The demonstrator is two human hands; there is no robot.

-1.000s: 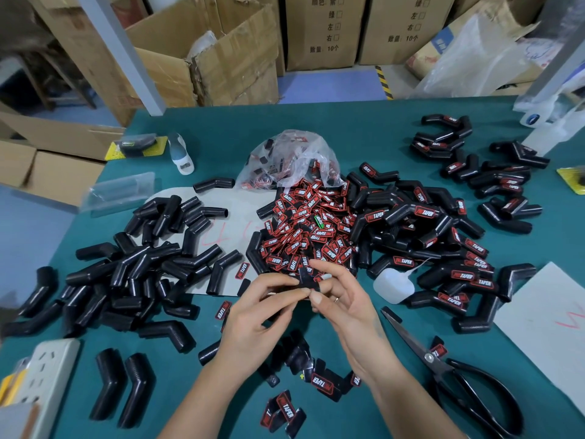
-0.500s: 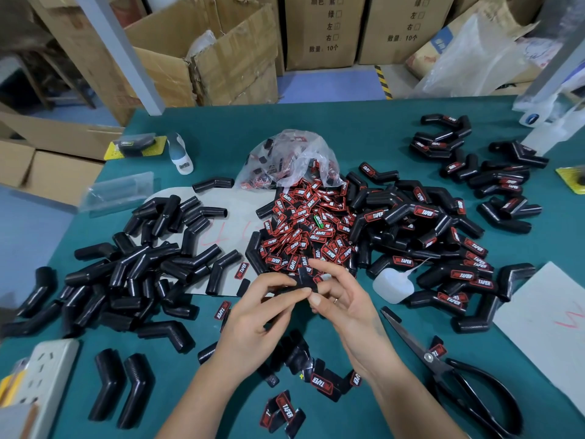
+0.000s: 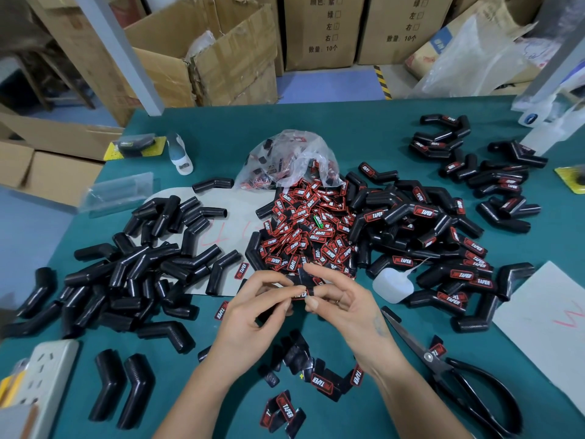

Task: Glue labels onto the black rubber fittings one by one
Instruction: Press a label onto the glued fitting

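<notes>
**Operator:** Labels first. A loose scatter of black-and-red rubber "TAPER" labels (image 3: 320,382) lies nearest me on the teal table (image 3: 364,144), just below my wrists. Black-handled scissors (image 3: 456,372) lie to the right of them, and a white power strip (image 3: 44,375) sits at the near left edge with two black bent rubber fittings (image 3: 122,389) beside it.

**Observer:** And your hands?

**Operator:** They meet over the table's middle. My left hand (image 3: 253,315) and right hand (image 3: 345,307) both pinch one small black-and-red label (image 3: 304,285) between fingertips; the right hand's other fingers fan outward. I cannot tell whether the label's backing is off.

**Observer:** What's beyond them?

**Operator:** Just past my fingertips rises the big heap of red-and-black labels (image 3: 308,229), spilling from a crumpled clear plastic bag (image 3: 285,156). A small white squeeze bottle of glue (image 3: 392,285) lies at the heap's right foot. Left of the heap is a pile of plain black elbow fittings (image 3: 139,267), partly on a grey card sheet (image 3: 228,217). To the right, fittings already carrying labels (image 3: 443,248) are piled up, with more spread farther right (image 3: 493,175). Brown cardboard boxes (image 3: 323,30) stand behind the table.
</notes>
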